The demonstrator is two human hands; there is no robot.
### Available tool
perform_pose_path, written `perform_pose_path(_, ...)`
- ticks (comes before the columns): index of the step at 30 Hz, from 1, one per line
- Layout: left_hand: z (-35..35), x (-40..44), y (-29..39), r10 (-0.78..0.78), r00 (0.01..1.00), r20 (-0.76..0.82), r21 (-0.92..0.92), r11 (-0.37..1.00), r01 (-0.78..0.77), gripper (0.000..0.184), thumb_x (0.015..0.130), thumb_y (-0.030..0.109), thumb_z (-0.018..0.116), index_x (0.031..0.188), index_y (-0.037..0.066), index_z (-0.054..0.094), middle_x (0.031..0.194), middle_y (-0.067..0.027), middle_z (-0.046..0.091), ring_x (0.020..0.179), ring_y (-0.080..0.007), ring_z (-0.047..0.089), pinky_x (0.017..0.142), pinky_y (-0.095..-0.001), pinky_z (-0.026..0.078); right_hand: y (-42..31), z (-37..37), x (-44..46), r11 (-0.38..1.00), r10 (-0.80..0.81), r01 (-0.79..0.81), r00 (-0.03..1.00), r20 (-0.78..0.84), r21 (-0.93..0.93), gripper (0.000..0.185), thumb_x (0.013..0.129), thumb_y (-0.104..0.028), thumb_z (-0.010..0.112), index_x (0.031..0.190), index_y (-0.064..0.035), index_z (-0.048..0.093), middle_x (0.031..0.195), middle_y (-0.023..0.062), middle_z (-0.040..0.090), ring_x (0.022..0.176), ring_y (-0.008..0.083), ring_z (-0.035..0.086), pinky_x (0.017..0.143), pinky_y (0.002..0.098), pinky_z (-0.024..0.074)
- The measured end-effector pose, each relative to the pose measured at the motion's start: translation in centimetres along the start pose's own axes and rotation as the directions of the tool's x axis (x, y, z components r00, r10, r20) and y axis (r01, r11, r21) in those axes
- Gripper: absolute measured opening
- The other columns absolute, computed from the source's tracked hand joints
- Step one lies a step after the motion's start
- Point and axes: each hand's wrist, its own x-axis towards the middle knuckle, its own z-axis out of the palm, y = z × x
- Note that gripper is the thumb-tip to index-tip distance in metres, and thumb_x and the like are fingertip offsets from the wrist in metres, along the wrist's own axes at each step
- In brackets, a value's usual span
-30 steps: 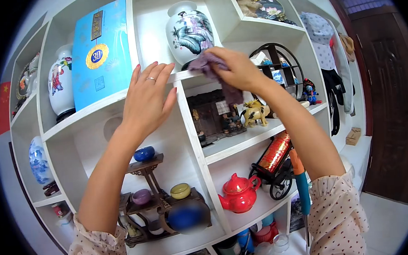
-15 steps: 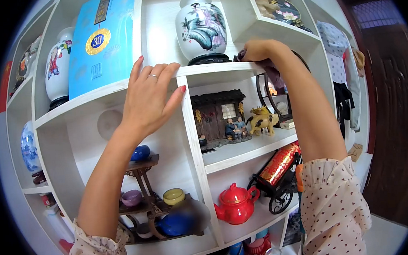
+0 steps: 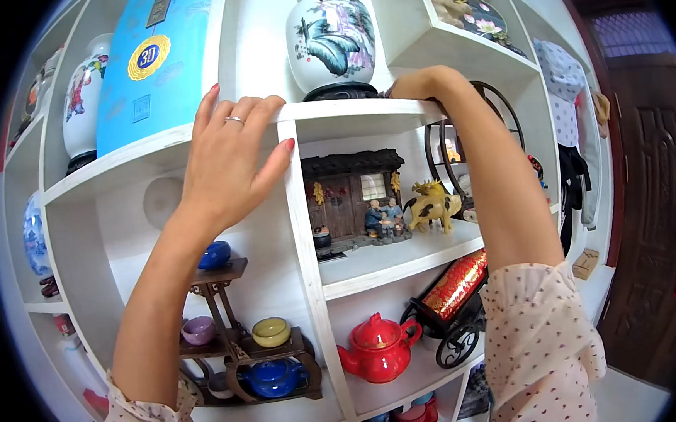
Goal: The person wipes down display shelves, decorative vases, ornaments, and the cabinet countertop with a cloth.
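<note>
My left hand (image 3: 231, 167) lies open with its fingertips over the front edge of the white shelf (image 3: 339, 110). It wears a ring and holds nothing. At the right end of this shelf, my right hand (image 3: 417, 84) bends down onto the board close to the base of a painted white vase (image 3: 332, 41). Its fingers are mostly hidden behind the wrist and shelf edge. The dark purple cloth that showed bunched in it half a second ago is now almost wholly out of sight. The vase stands upright on a dark base (image 3: 340, 92).
Left of the vase stand a blue box (image 3: 140, 76) and another vase (image 3: 87, 95). Lower compartments hold a model house (image 3: 353, 198), an ox figurine (image 3: 433, 205), a red teapot (image 3: 379, 348) and a tiered wooden stand (image 3: 222, 272) with cups. A brown door (image 3: 653, 168) is at right.
The camera view has shifted, so the shelves sit a little further left. My right hand has dropped lower behind the shelf edge, and the cloth has gone mostly from sight. My left hand stays on the edge.
</note>
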Motion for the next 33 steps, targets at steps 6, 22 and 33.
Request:
perform_pose_path(6,-0.4,0.1,0.1,-0.021,0.999,0.032,-0.009,1.000,0.021,0.039,0.083,0.024,0.053,0.117,0.005,0.051,0.105,-0.0140,0.057,0.104,-0.0299,0.050,0.110,-0.0463,0.018,-0.2,0.5,1.5,0.998,0.056,-0.056,0.997,0.054,0.006,0.050,0.070,-0.032,0.065,0.117,-0.0143,0.063,0.118,0.0093,0.062,0.099,0.0245,0.061,0.084,0.0382,0.0458)
perform_pose_path(22,-1.5,-1.3,-1.0,-0.011,0.996,-0.088,0.014,1.000,0.012,0.045,0.090,0.026,0.052,0.132,0.012,0.044,0.128,-0.0107,0.049,0.124,-0.0323,0.038,0.109,-0.0507,0.020,0.9,2.4,-1.2,0.966,-0.014,0.246,0.359,-0.933,0.080,0.031,0.072,-0.002,0.055,0.100,-0.0041,0.066,0.102,0.0204,0.064,0.097,0.0365,0.061,0.086,0.0405,0.0474)
perform_pose_path(33,-2.3,1.5,-8.1,-0.108,0.887,-0.449,0.287,0.923,0.258,0.047,0.092,0.034,0.050,0.132,0.011,0.044,0.136,-0.0112,0.044,0.132,-0.0318,0.032,0.109,-0.0514,0.019,1.6,3.9,-0.9,0.745,0.432,0.616,-0.152,-0.889,0.257,0.018,0.089,-0.005,0.051,0.103,-0.0018,0.062,0.098,0.0102,0.066,0.092,0.0220,0.062,0.084,0.0304,0.0462)
